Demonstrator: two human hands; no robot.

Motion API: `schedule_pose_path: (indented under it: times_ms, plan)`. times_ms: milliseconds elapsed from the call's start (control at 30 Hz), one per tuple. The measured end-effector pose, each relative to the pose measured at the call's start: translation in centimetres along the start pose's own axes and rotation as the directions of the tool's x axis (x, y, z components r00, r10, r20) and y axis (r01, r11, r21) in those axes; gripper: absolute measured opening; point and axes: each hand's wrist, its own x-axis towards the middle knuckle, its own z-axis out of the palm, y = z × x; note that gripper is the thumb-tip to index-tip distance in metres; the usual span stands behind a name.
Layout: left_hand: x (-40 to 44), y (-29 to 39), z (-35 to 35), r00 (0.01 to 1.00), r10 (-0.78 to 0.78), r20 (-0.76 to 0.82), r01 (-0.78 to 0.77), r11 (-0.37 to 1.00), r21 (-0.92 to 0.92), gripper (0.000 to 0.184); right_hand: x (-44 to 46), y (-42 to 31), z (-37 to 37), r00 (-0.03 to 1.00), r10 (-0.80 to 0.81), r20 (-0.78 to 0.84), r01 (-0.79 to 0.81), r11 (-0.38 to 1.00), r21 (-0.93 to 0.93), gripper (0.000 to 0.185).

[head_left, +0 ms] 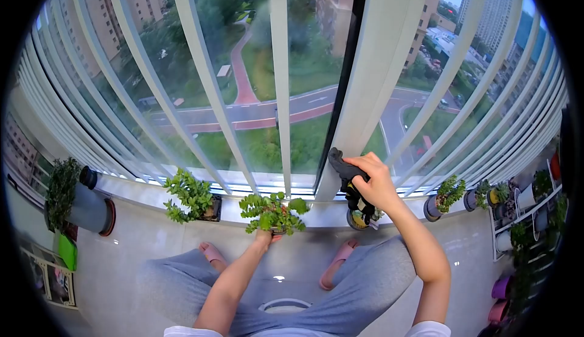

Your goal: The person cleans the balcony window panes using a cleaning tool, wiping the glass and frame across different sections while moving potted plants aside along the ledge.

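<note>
My left hand [266, 238] reaches forward and is closed around the base of a leafy green potted plant [275, 212] by the window ledge. Foliage hides most of its pot and some of my fingers. At the wide white window post, my right hand [372, 180] pinches a dark grey-black cloth [348, 168], whose lower end hangs down. Just below that cloth sits a small potted plant [358, 218], partly covered by it. Left of my left hand, another bushy plant [190, 196] stands in a dark square pot on the ledge.
White window bars [281, 81] curve across the front. A tall grey planter [90, 209] stands at far left. Several small pots, including a succulent [449, 194], line the right ledge. A white plant rack [523, 215] is at far right. My knees flank the tiled floor [286, 264].
</note>
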Motion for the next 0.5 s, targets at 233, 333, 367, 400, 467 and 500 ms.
schedule_pose_path:
  times_ms: [233,333,367,400,467,500]
  plan:
    - [-4.0,0.3,4.9,0.984,0.015,0.177,-0.011,1.0,-0.02,0.035,1.1,-0.9,0.4,0.998,-0.057,0.001,0.057,0.997,0.055,0.039]
    - [-3.2,-1.3,7.9,0.992,-0.048,0.116,0.053,0.998,-0.045,0.035,1.0,-1.0,0.2,0.998,-0.064,0.003,0.064,0.997,0.049,0.04]
    - [-3.0,-1.7,8.9,0.993,-0.058,0.104,0.065,0.996,-0.06,0.034,0.9,-0.9,0.1,0.998,-0.065,-0.009,0.065,0.997,0.033,0.04]
    - [-1.4,-3.0,9.7,0.994,-0.06,0.093,0.071,0.99,-0.12,0.033,0.8,-0.9,0.0,0.998,-0.066,-0.022,0.067,0.998,0.017,0.04]
    - [0.3,-4.3,10.0,0.991,-0.063,0.115,0.082,0.982,-0.17,0.035,0.5,-1.1,-0.2,0.998,-0.06,-0.031,0.061,0.998,0.015,0.04]
    - [0.5,-4.3,10.2,0.99,-0.065,0.126,0.089,0.977,-0.195,0.037,0.4,-1.3,-0.3,0.998,-0.049,-0.044,0.049,0.999,0.014,0.04]
